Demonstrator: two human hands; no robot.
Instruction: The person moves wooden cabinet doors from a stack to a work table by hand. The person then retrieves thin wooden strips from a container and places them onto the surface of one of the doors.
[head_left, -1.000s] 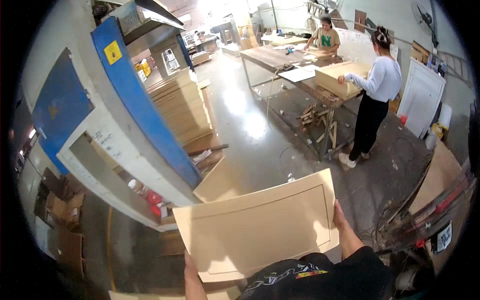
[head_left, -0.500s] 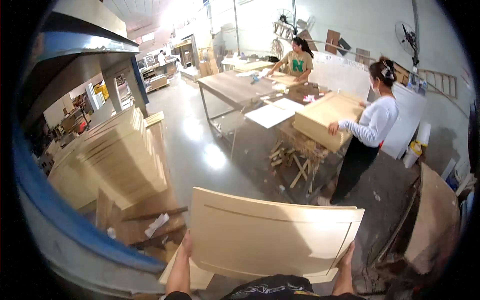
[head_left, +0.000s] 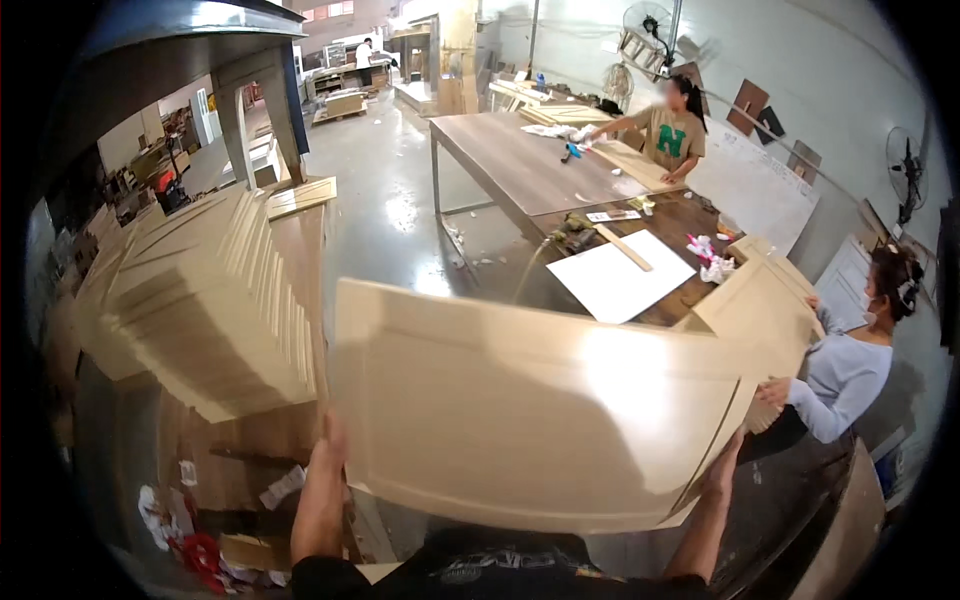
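A large cream cabinet door panel, with a grooved border, is held up in front of me by its two side edges. My left hand grips the left edge, its fingers partly hidden behind the board. At the lower right edge, my right hand is closed round the panel's side. Just beyond that hand lies a stack of similar cream panels on the workbench. A co-worker in a pale long-sleeved top has both hands on that stack.
Left of me stands a tall pile of cream panels on a brown board. Ahead is a long workbench holding a white sheet and a wooden strip. Another person works behind it. A blue-edged metal machine overhangs the upper left.
My hands have raised the panel, and it now looks larger and nearer the bench. My view has turned left, and the bench and co-workers appear further right.
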